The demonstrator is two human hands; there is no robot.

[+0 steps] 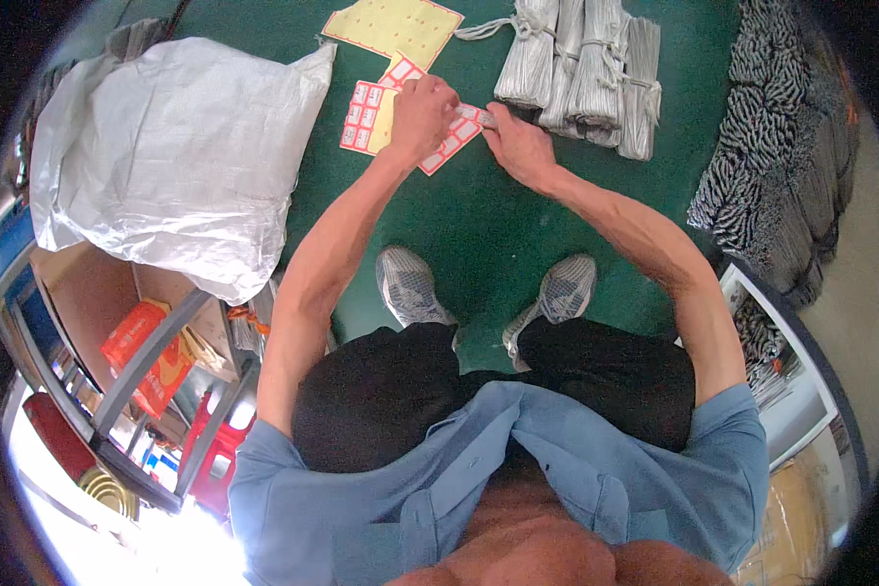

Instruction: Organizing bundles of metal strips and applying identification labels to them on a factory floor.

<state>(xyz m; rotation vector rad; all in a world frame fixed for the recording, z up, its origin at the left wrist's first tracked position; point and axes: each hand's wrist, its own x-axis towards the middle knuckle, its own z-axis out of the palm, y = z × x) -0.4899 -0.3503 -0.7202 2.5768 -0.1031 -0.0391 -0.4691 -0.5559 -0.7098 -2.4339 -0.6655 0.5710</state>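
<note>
On the green surface (596,205) lie sheets of red-bordered sticker labels, a fanned pair under my hands. My left hand (422,119) has its fingers bent and pressed together on the slanted label sheet (449,154), hiding its middle. Beside it, partly under that sheet, another label sheet (359,115) shows at left. My right hand (523,148) pinches a small greyish piece at the slanted sheet's right end; its kind is unclear. Farther off rests a yellow backing sheet (393,31). Tied bundles of thin silvery strands (596,73) lie just beyond my right hand.
A large white woven sack (181,156) fills the left side, above a metal-framed rack (146,361) holding a red package (146,356). Stacked black-and-white cord bundles (767,146) lie at right. My shoes (410,285) are below the hands. A cardboard box (786,518) stands lower right.
</note>
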